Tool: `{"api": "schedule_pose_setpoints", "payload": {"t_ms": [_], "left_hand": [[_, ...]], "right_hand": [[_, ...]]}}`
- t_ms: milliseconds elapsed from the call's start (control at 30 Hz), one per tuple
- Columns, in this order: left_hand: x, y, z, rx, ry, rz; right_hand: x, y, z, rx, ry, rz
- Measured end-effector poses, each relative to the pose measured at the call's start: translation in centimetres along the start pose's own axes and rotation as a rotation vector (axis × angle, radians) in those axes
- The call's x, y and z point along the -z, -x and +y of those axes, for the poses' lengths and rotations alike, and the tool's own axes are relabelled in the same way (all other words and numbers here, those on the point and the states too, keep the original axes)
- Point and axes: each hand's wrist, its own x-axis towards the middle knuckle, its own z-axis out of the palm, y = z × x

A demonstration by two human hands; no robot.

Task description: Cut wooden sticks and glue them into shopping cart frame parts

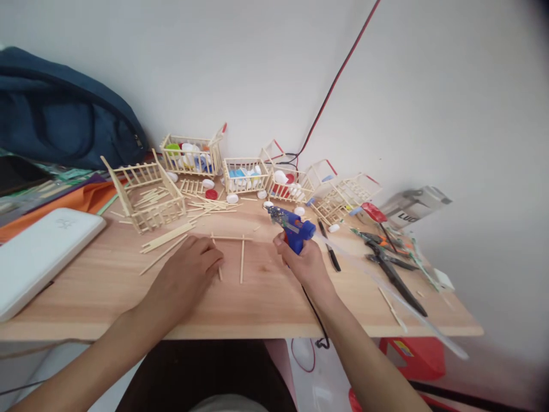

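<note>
In my right hand (306, 266) is a blue hot glue gun (295, 232), its nozzle pointing up and left above the table. A long clear glue stick (386, 286) trails from its back end. My left hand (189, 272) rests on the table with fingers together, pinching a thin wooden stick (220, 272) on the left of a small frame. That frame also has a crosswise stick (231, 238) at the top and a second upright stick (242, 260) on the right. My left fingertips are partly hidden.
Small stick-built carts (191, 154) line the wall, some filled with bottle caps. An unfinished stick basket (148, 197) stands left, near loose sticks (210, 206). A white power bank (47, 257), a black pen-like knife (330, 249) and black-handled pliers (398, 280) lie on the table (257, 315).
</note>
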Motion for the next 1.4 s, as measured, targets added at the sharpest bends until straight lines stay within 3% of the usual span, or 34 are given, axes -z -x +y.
{"api": "schedule_pose_setpoints", "payload": {"t_ms": [133,500,800,933,1167,1300,1400], "left_hand": [[-0.3,0.2,-0.4,-0.007,0.043,0.009],[0.1,0.0,0.5,0.043,0.039,-0.023],[-0.2,0.3,0.2,0.023,0.021,0.010],[-0.3,0.5,0.1,0.012,0.007,0.035],[-0.6,0.5,0.1,-0.010,-0.003,0.049],[-0.1,0.2,0.1,-0.027,-0.009,0.043],[1.6,-0.6,-0.3,0.032,-0.067,0.050]], "right_hand": [[-0.8,-0.4,-0.1,0.044,0.135,0.050],[-0.9,-2.1,1.3,0.042,0.204,0.000],[-2.6,-2.2,0.3,0.106,0.282,-0.047],[-2.2,-2.3,-0.2,0.071,0.255,-0.138],[-1.6,-1.0,-0.7,-0.062,-0.003,-0.378],[-1.8,-1.0,-0.4,-0.051,0.123,-0.245],[-1.9,-1.2,-0.3,-0.022,0.184,-0.192]]}}
